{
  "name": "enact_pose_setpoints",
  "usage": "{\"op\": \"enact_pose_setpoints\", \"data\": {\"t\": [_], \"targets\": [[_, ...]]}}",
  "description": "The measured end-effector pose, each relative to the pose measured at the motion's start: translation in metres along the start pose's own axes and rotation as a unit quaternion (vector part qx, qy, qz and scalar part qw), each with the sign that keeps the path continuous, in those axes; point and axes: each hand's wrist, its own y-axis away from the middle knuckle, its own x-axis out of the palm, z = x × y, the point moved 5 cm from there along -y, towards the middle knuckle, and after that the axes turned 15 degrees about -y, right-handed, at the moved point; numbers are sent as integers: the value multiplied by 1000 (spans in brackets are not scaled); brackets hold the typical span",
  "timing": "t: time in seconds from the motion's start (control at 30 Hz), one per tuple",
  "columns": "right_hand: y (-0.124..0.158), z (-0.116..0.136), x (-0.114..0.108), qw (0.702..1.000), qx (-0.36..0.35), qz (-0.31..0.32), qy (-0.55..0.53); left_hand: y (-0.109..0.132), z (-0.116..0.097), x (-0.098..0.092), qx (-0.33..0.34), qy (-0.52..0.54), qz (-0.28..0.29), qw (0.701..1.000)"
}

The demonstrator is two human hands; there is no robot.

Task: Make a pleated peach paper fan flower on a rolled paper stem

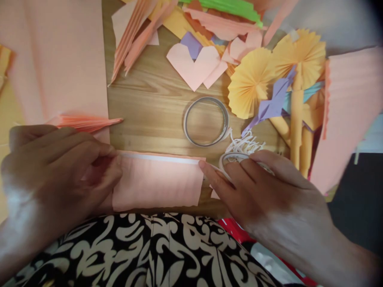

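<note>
The left hand (62, 169) is found curled, with thumb and forefinger drawn together at the upper left corner of a small piece of pink paper (158, 185). The right hand (266, 195) is extended at the forefinger, which is pressed on the paper's upper right corner. A tape roll (222, 161) is partly covered by its remaining fingers; whether it is gripped cannot be told.

The paper is positioned between the hands, near the table edge, just in front of the patterned garment (155, 251). A white strip (161, 158) has been laid along nearly its whole upper edge. It appears not yet severed from the roll, so cutting is judged outstanding. No pleats are seen in this piece.

Beyond the roll, white shreds (247, 141) are heaped, and a grey ring (226, 119) is placed on the wooden table (143, 119). A folded pink fan (89, 124) is noted behind the left hand, on a large pink sheet (68, 59). Farther out, a pink heart (194, 67) and yellow fans (248, 83) are observed, apparently already shaped.
</note>
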Motion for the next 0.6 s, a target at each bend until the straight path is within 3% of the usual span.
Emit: {"op": "enact_pose_setpoints", "data": {"t": [0.6], "targets": [[-4,-1,1,999,2,18,38,-2,-5,-3,54,-38,-27,997]]}}
